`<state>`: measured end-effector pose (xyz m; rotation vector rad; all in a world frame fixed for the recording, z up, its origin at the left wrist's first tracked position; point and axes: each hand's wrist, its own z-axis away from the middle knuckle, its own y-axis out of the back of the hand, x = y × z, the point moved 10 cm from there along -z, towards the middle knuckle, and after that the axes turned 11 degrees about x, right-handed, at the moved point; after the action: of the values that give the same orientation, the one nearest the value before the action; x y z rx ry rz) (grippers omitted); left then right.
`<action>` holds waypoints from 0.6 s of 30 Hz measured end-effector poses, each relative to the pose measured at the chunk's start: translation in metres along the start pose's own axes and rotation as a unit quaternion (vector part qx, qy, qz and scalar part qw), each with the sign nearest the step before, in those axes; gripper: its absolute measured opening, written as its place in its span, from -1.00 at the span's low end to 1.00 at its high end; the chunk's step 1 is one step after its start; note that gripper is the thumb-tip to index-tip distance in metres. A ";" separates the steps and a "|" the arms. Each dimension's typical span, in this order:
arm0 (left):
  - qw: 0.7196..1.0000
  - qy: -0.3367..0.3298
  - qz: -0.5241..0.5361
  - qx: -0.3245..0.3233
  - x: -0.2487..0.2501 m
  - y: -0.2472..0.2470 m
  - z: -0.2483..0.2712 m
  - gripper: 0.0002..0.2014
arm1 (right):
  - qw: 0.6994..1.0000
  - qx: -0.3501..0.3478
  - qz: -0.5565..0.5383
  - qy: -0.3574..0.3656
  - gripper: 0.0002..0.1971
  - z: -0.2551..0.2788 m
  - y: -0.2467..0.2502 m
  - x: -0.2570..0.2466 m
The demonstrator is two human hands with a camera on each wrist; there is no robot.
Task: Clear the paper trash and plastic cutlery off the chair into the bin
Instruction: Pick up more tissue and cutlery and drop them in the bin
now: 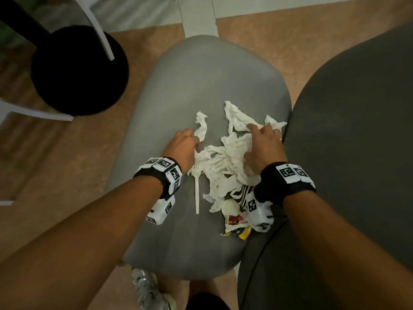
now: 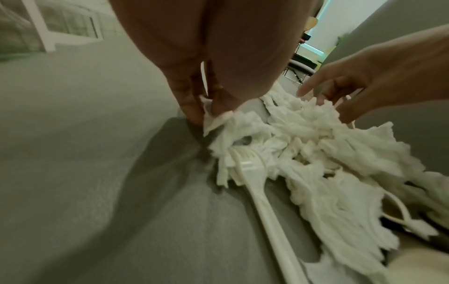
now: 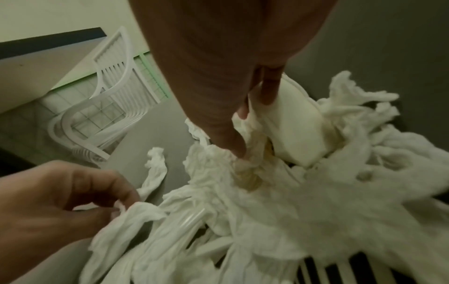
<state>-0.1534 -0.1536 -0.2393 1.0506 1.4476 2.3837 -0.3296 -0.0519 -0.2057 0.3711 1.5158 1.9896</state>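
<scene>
A heap of crumpled white paper napkins (image 1: 230, 162) lies on the grey chair seat (image 1: 201, 81). A white plastic fork (image 1: 197, 191) rests at the heap's left edge, tines under the paper. My left hand (image 1: 194, 139) pinches a strip of napkin (image 2: 213, 121) between thumb and fingertips, close above the fork (image 2: 262, 192). My right hand (image 1: 261, 129) sits on the far right of the heap. Its fingers (image 3: 239, 146) dig into the napkins (image 3: 279, 192) and curl round a bunch of them. More plastic cutlery shows through the paper, mostly hidden.
A red-and-yellow printed wrapper (image 1: 237, 222) and a black-and-white striped item (image 1: 243, 193) lie at the heap's near end. A dark grey rounded surface (image 1: 357, 135) adjoins the seat on the right. A black round base (image 1: 78, 70) and white chair legs (image 1: 100, 30) stand far left.
</scene>
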 end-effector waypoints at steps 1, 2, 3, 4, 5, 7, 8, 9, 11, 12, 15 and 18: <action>1.000 0.006 0.013 0.002 0.003 -0.001 0.003 -0.77 | 1.000 -0.009 0.027 0.006 -0.29 -0.001 -0.002 0.000; 1.000 0.013 0.026 0.011 0.007 0.000 0.007 -0.80 | 0.999 -0.016 0.046 0.008 -0.26 -0.002 -0.004 0.002; 0.999 0.019 0.039 0.023 0.011 0.002 0.012 -0.83 | 0.998 -0.023 0.061 0.009 -0.26 -0.003 -0.007 0.005; 0.998 0.024 0.055 0.035 0.017 0.003 0.016 -0.84 | 0.996 -0.033 0.076 0.015 -0.30 -0.003 -0.009 0.007; 0.996 0.025 0.069 0.040 0.023 0.003 0.020 -0.81 | 0.994 -0.043 0.093 0.026 -0.39 -0.003 -0.010 0.007; 0.996 0.013 0.080 0.032 0.039 -0.001 0.025 -0.73 | 0.991 -0.055 0.112 0.053 -0.59 -0.002 -0.013 0.007; 0.997 0.005 0.075 0.027 0.047 -0.005 0.026 -0.68 | 0.991 -0.055 0.105 0.065 -0.66 -0.002 -0.012 0.005; 0.998 0.000 0.067 0.020 0.054 -0.010 0.026 -0.63 | 0.992 -0.051 0.087 0.074 -0.70 -0.002 -0.011 0.003; 0.999 -0.005 0.040 0.005 0.065 -0.021 0.026 -0.49 | 0.995 -0.038 0.026 0.083 -0.75 -0.001 -0.005 -0.004; 1.000 -0.003 0.025 -0.004 0.067 -0.026 0.026 -0.42 | 0.995 -0.032 -0.002 0.092 -0.77 0.000 -0.003 -0.009; 0.998 0.027 0.043 -0.042 0.061 -0.038 0.031 -0.26 | 0.991 -0.027 -0.045 0.121 -0.78 0.008 0.004 -0.024; 0.993 0.033 0.104 -0.037 0.055 -0.032 0.039 -0.41 | 0.988 0.014 -0.063 0.138 -0.73 0.014 0.020 -0.038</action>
<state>-0.1756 -0.0832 -0.2282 1.1666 1.3157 2.6165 -0.2984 -0.0673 -0.1770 0.0095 1.6903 1.9835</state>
